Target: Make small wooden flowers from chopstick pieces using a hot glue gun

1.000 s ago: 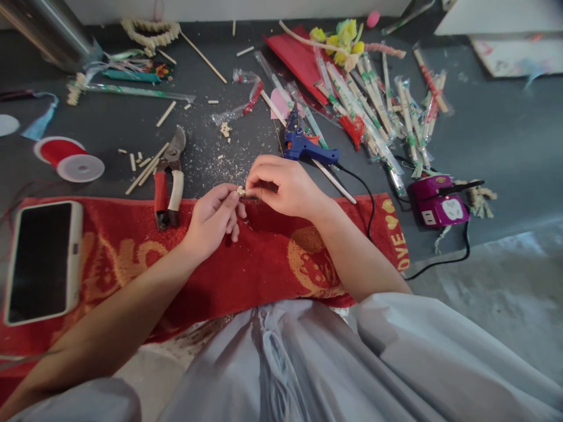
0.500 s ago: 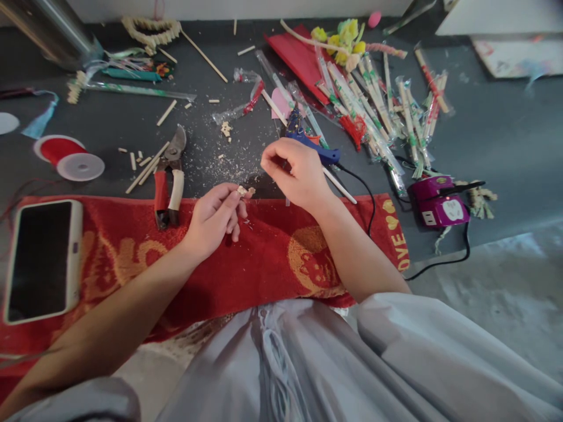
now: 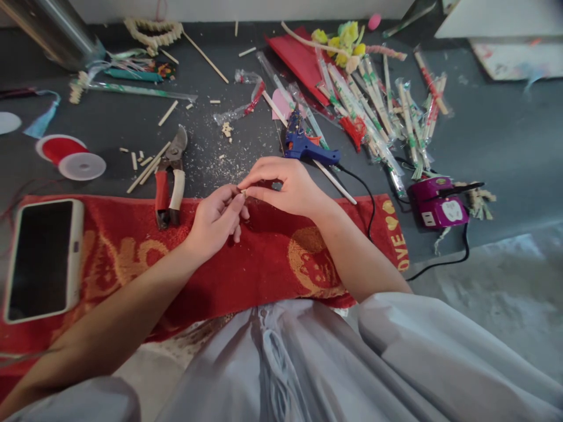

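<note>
Fingers, both hands: narrow, pinched. L hand [image 3: 215, 221] grips a small wooden piece [image 3: 244, 192] btwn thumb & index, piece largely covered; R hand [image 3: 292, 184] appears to close thumb & index tips on it from the opp. side. Change noted: half a sec. ago R was lifted off, apart from the piece; now back in contact. L pos. approx. same. Judged: two-handed fine work resumed, piece not yet released. Loc.: above far edge of red towel [image 3: 264, 258], abt. where it meets dark surface [image 3: 497, 140]. Clearances: blue glue gun [image 3: 314, 151] just beyond R hand, nearest obstruction; its cord [image 3: 373, 206] loops down to the R over towel. Pruning shears [image 3: 178, 184] L of L hand, apart, handles on towel. Best room, est.: nearside over towel, bounded by grey garment [image 3: 316, 351].
</note>
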`<state>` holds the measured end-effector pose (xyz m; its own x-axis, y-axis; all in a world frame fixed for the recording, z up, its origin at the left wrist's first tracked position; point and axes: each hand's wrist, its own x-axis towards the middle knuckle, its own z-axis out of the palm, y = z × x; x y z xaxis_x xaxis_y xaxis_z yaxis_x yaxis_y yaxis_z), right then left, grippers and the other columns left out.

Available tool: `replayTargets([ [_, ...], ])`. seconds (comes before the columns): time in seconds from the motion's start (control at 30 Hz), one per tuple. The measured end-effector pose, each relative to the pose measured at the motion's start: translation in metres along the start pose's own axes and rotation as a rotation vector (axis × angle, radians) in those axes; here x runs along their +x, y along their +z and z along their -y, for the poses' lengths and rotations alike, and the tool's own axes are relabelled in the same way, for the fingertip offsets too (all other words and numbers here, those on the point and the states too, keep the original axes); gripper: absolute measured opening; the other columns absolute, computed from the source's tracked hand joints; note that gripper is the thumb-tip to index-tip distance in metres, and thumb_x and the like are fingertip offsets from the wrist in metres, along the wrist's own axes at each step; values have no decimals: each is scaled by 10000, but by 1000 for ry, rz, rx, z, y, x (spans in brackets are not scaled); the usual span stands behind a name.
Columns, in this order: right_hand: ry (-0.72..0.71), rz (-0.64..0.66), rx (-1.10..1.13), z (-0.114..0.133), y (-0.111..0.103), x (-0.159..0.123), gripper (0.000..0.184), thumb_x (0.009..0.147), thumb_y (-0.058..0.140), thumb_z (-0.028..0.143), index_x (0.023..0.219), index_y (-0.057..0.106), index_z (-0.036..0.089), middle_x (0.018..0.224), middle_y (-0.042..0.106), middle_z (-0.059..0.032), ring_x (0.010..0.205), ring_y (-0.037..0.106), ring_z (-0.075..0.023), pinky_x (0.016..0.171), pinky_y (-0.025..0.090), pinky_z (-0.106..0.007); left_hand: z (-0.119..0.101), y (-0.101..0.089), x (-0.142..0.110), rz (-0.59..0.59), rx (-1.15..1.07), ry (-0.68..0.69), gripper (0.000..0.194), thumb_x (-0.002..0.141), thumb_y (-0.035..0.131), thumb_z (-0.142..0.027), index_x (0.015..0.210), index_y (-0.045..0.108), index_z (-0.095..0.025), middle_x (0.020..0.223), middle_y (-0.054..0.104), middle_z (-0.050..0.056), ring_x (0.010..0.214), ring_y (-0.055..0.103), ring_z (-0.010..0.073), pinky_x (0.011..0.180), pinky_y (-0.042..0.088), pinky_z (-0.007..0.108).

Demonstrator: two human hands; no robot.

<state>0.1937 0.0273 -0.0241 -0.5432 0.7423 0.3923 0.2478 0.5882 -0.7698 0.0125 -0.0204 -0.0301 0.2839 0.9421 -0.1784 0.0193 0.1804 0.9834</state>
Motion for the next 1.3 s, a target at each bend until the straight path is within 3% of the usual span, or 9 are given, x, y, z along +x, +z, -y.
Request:
replayTargets([
  [0.2,-5,-20,-22,-3,-1,0,132,909,630,255,909,736,177,875,732,-35,805,633,-128,770,484,-291,-1,1,1,-40,36,29,258,870,640,-401,935,498,-196,638,568,-81,300,402,31,286,380,175],
  [0.47,4,-50,13,-1,2,0,158,904,637,291,880,741,174,855,738,-37,787,631,-121,729,484,-270,-2,3,0,-114,65,71,230,835,664,-304,936,484,-203,616,553,-96,277,432,48,263,379,183],
  [0.73,85,-64,79,3,1,0,153,890,620,259,882,733,156,876,731,-37,770,613,-102,669,475,-226,-1,4,-3,-215,259,171,187,823,660,-268,941,538,-190,616,534,-81,366,474,41,331,348,157],
  [1.0,39,-75,73,2,2,0,108,866,638,203,866,718,129,830,714,-33,725,609,-80,641,476,-201,3,1,-3,-292,436,309,121,831,625,-230,939,586,-191,587,552,-65,447,490,57,437,397,167],
  [1.3,12,-89,82,4,5,0,87,836,627,172,811,699,130,765,681,-18,674,583,-69,602,463,-185,6,-4,-4,-359,479,467,103,855,659,-279,902,652,-187,697,672,-13,573,636,89,545,505,193],
])
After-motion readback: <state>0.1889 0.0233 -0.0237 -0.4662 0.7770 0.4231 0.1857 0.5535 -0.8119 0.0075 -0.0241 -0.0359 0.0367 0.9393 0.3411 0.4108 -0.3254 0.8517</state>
